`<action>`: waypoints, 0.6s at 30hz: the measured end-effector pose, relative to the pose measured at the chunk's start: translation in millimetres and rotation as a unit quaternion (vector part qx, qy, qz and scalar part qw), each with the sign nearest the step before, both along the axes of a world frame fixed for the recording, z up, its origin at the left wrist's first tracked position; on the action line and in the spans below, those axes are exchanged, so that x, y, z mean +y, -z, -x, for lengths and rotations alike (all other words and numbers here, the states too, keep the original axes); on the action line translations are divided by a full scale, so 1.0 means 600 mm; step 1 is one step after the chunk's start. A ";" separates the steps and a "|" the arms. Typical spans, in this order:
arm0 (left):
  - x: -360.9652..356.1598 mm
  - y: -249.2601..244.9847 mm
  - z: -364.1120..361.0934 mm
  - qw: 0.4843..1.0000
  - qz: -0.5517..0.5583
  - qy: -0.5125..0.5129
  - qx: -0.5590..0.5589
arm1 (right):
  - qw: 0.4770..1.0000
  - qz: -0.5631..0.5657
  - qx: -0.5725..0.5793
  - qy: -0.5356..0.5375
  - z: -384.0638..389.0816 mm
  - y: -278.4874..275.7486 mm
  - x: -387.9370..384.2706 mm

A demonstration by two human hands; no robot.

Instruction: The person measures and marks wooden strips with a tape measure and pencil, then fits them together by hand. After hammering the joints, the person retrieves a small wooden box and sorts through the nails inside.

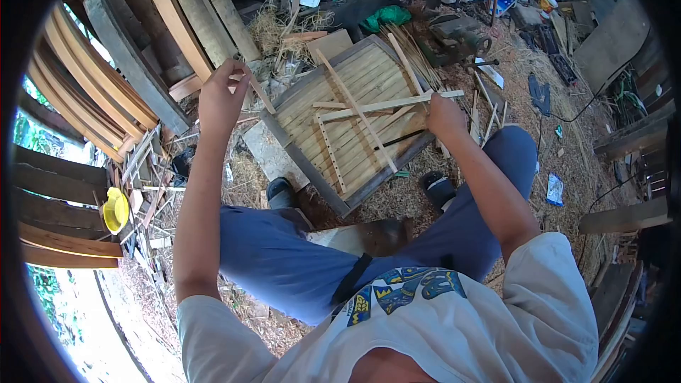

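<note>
My left hand [225, 92] is raised at the upper left, its fingers pinched on the upper end of a short thin wooden strip [262, 94]. On the right, my right hand [447, 119] is closed around the right part of a long pale strip [386, 105]. That strip reaches left over a framed slatted panel [298, 119] lying before my feet. A strip with a row of small holes [330, 154] lies on the panel. Another long strip [357, 110] crosses it diagonally, and a thin dark rod [401, 140] lies near the panel's right side.
Long boards [174, 18] lean at the upper left. A yellow hard hat or bowl [115, 211] sits at the left among wood scraps. A metal clamp-like tool [468, 39] stands beyond the panel. Shavings cover the ground, and a blue-white packet [555, 189] lies at the right.
</note>
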State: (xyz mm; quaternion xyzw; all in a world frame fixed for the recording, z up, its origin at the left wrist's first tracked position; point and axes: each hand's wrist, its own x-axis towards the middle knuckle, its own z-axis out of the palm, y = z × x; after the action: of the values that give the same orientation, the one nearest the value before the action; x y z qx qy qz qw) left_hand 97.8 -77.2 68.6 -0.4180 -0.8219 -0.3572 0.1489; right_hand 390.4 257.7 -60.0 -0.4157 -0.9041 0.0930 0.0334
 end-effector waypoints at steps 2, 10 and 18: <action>0.002 0.005 0.007 1.000 0.001 0.002 0.008 | 1.000 0.020 0.012 -0.006 -0.003 0.022 0.022; 0.007 0.011 0.015 1.000 0.001 0.010 0.009 | 0.964 0.148 0.217 0.036 0.002 0.015 0.060; 0.000 0.013 0.020 1.000 -0.001 0.001 0.006 | 0.937 0.058 0.318 0.131 -0.032 0.027 0.146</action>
State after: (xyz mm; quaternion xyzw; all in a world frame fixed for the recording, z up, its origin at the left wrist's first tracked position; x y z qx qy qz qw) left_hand 86.0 -77.0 61.0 -0.4212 -0.8201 -0.3554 0.1540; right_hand 409.7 345.5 -76.0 -0.4805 -0.7767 0.2672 0.3074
